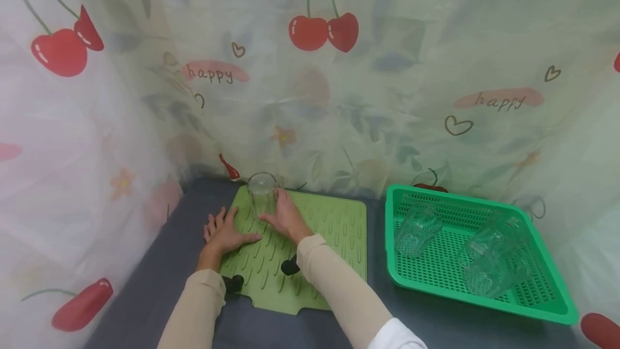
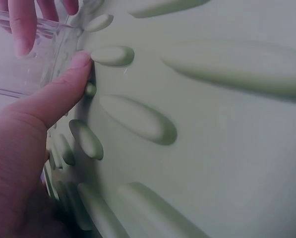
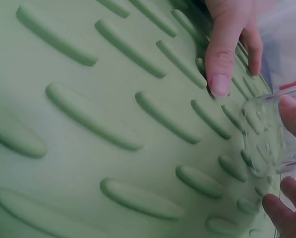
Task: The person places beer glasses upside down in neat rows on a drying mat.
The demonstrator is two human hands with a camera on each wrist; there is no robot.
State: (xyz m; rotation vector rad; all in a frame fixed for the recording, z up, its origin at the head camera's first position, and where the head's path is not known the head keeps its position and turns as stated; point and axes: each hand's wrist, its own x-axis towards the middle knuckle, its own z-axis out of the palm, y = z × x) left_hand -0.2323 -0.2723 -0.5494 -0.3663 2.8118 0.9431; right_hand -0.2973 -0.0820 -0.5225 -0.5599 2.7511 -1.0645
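1. Cherry-printed sheeting [image 1: 387,96] fills the frame's upper half, behind a dark table [image 1: 160,263].
2. Left of centre, a glass mug [image 1: 260,195] is over the upper left part of a green mat [image 1: 339,220].
3. Right hand [image 1: 287,217]: grasping the mug's right side.
4. Left hand [image 1: 225,236]: released, fingers spread over the mat's left edge.
5. At right, a green basket [image 1: 445,257] holds clear glassware [image 1: 418,230].
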